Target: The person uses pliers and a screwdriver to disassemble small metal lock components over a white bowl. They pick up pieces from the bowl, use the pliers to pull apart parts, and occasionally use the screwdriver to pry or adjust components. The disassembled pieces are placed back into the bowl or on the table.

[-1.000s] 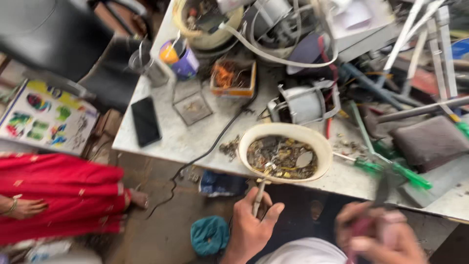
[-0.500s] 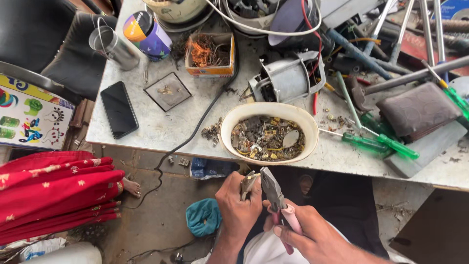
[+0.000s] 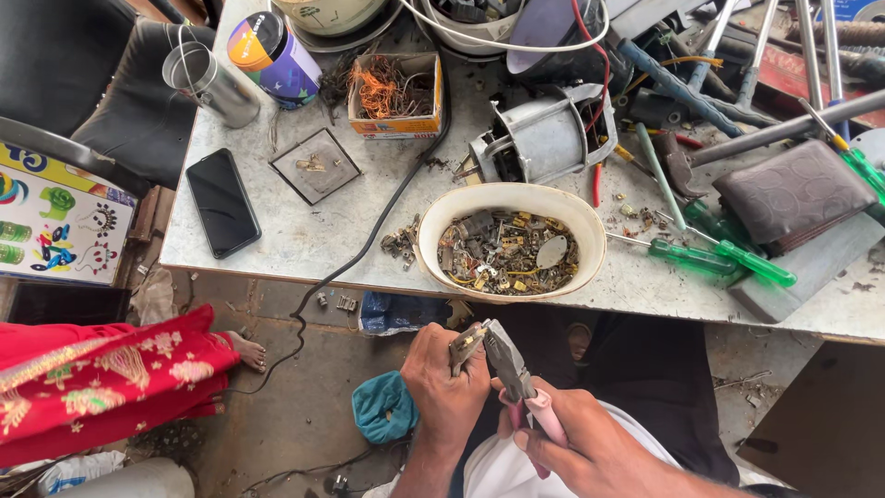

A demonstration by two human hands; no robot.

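Head view: right hand (image 3: 590, 443) grips pink-handled pliers (image 3: 516, 373), nose angled up-left toward a small metal part (image 3: 464, 345) pinched in the left hand (image 3: 447, 387).

Pink-handled pliers (image 3: 516, 378) against small metal part (image 3: 464, 343)

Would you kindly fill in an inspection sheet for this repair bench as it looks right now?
Surface: grey worktop, stained, crowded.
Job's things: left hand holds small metal part; right hand grips pink-handled pliers at it.
Clutter: cream oval bowl of metal scrap, grey motor housing, green screwdrivers, black phone, brown wallet.
Fingers: both closed.
Cables: black cable trailing off edge.
Surroundings: person in red cloth, bare foot.
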